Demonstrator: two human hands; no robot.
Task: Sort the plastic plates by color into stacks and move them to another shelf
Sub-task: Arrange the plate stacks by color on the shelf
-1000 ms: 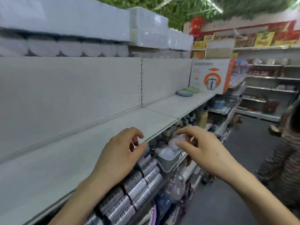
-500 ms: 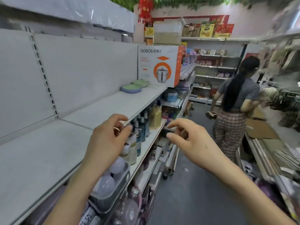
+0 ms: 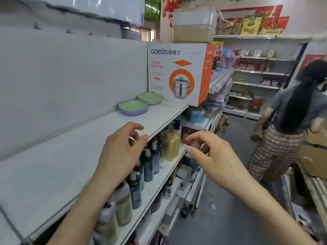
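Two small stacks of plastic plates sit far along the white shelf [image 3: 53, 170]. The nearer stack [image 3: 133, 107] has a green plate on top of a blue one. The farther stack [image 3: 150, 98] shows a green plate over a pale one, close to a cooker box. My left hand [image 3: 120, 152] hovers over the shelf's front edge, fingers loosely curled, holding nothing. My right hand [image 3: 214, 160] is out over the aisle at the same height, fingers spread and empty. Both hands are well short of the plates.
A white and orange cooker box [image 3: 178, 73] stands at the shelf's far end. Bottles [image 3: 169, 145] fill the shelf below. A person in checked trousers [image 3: 286, 131] stands in the aisle on the right, beside cardboard boxes [image 3: 315, 160].
The view has travelled along the shelf toward the plates, which now look larger and closer. Both hands stay raised and empty in the same pose.
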